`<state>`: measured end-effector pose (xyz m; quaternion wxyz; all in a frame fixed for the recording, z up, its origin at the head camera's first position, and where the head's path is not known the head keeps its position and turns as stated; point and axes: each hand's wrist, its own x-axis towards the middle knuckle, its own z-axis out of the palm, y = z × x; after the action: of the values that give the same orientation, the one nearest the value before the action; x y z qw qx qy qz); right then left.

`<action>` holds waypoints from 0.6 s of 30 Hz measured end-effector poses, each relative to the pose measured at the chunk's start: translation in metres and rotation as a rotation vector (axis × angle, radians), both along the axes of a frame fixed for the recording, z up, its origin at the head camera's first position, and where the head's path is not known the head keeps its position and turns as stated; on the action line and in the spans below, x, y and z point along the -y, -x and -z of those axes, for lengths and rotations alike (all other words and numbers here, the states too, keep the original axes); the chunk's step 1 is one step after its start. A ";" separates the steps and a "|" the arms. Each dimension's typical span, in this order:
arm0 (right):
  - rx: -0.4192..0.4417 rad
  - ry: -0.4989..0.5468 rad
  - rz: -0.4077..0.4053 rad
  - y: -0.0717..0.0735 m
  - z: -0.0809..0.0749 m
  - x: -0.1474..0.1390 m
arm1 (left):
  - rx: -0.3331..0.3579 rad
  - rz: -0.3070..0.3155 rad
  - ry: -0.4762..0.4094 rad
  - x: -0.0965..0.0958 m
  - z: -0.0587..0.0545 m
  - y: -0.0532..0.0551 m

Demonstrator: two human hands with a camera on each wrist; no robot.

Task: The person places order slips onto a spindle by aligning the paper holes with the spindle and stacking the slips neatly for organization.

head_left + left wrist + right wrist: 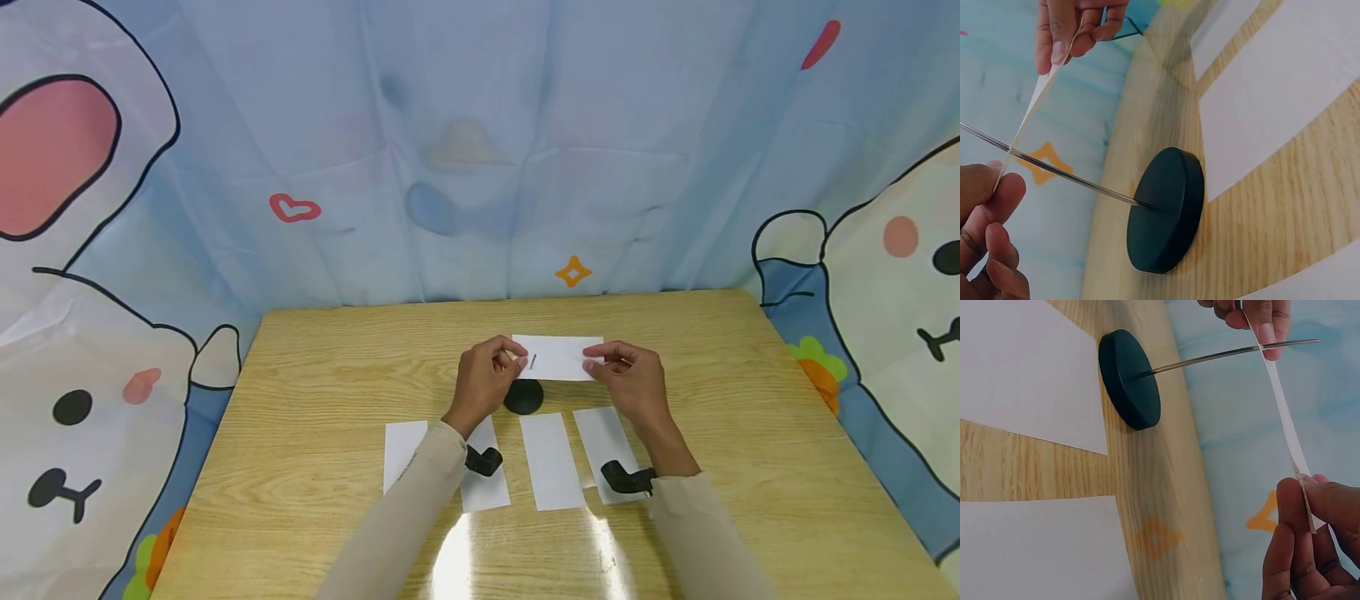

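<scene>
A slip of white paper is pierced near its left end by the thin metal rod of a paper spike. The spike's round black base stands on the table beneath the slip. My left hand pinches the slip's left end, close to the rod, between thumb and finger. At the other end, my right hand pinches the slip the same way. Both wrist views show the slip edge-on, partway along the rod and above the base, with the rod's tip sticking out past it in the right wrist view.
Several white paper slips lie in a row on the wooden table, nearer to me than the spike. My left forearm partly covers the leftmost ones. A blue curtain with cartoon prints hangs behind the table.
</scene>
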<state>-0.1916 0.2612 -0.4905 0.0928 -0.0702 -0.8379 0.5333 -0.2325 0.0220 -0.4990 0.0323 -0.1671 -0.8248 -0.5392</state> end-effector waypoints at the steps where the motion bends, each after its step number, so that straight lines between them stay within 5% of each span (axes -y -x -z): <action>1: 0.001 -0.003 0.001 0.001 0.002 0.000 | 0.003 -0.002 0.002 0.000 0.001 0.000; 18: 0.047 -0.062 0.010 0.006 0.022 0.002 | 0.031 -0.045 0.071 0.000 0.019 0.001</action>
<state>-0.1974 0.2595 -0.5129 0.0778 -0.0838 -0.8555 0.5050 -0.2335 0.0222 -0.5182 0.0258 -0.1411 -0.8473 -0.5113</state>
